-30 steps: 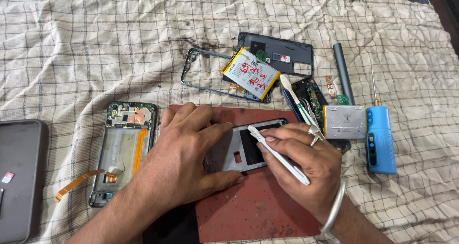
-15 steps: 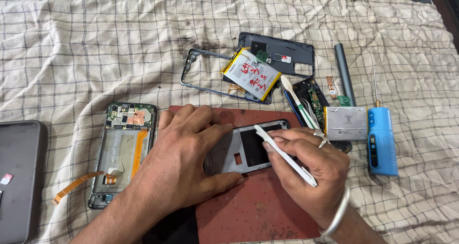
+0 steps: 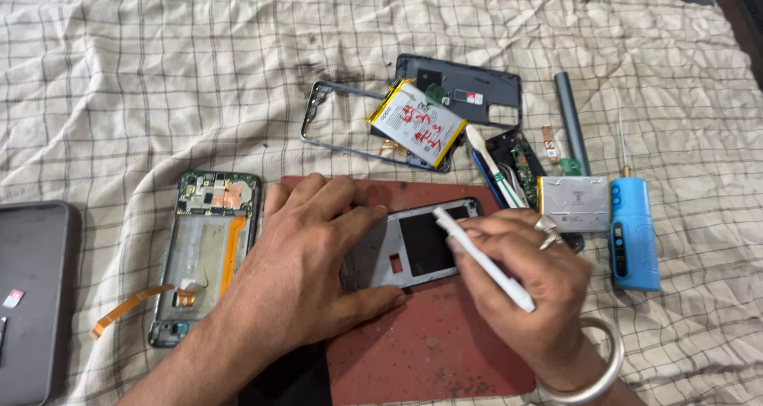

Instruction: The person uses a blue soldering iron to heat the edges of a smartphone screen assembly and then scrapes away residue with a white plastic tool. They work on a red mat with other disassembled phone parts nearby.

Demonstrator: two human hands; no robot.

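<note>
Red mat [image 3: 429, 358], near edge of checked cloth [image 3: 159, 72]: grey phone frame [image 3: 413, 247] is pinned flat at the mat's far edge by left hand [image 3: 310, 271]. White spudger [image 3: 481, 256] is gripped in right hand [image 3: 524, 287], tip on frame. Battery [image 3: 417, 124] is laid farther back.

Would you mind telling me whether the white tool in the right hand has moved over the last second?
Yes. The white tool has slid a little toward the blue device; its tip now sits nearer the frame's top edge.
</note>
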